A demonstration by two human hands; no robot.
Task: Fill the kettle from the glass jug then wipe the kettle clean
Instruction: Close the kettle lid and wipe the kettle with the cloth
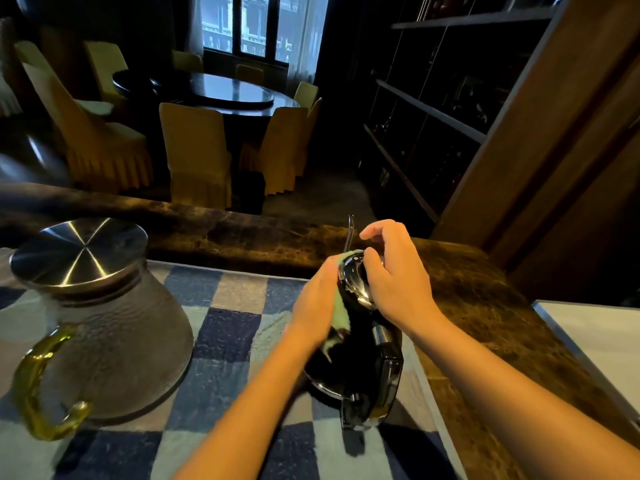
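A dark glossy kettle (363, 368) with a black handle stands on the blue checked towel (221, 334), right of centre. My left hand (315, 303) presses a pale green cloth (341, 313) against the kettle's left side, fingers wrapped over the cloth. On top of the kettle my right hand (394, 271) rests, its fingers curled over the shiny lid (356, 278). The thin spout (349, 233) sticks up behind the hands. At the left stands the glass jug (114, 337), upright, with a steel lid and a yellow-green handle.
A dark marble counter (485, 306) runs behind and right of the towel. A white surface (602, 337) lies at the far right edge. Beyond the counter are a round table with covered chairs (197, 150) and dark shelving (433, 116).
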